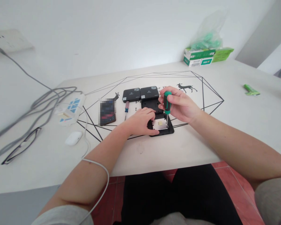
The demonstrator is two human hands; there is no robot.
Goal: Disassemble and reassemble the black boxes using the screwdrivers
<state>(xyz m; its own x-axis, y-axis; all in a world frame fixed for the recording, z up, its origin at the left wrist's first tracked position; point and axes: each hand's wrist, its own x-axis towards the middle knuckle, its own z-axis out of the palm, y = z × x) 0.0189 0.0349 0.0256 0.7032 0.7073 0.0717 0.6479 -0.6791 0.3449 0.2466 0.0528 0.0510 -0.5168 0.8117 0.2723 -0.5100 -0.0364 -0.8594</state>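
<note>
Near edge: dark trousers seen under the white table, red tiled floor behind. Left forearm is crossed by a thin white cable.

Open black housing is laid flat on the table, in front of the torso. Its left side is held by the left hand, thumb along the near edge, fingers at the far side. Metal plate with a small yellowish square is seated inside. Green-and-black screwdriver is gripped in the right hand, nearly upright, shaft pointed down at the plate's right edge; tip contact can't be confirmed.

Off left: glasses, white earbud case, power strip, looped grey cable.

Just beyond the housing: black tray-like part, partly covered by the hands. Phone (screen pixelated) and second screwdriver are placed left of it. Behind, two closed black boxes are set side by side.

Far right: bright green object, type unclear. Back: green-and-white cartons are stacked at the wall, topped by a clear plastic bag with green contents. Wall socket at far left.
</note>
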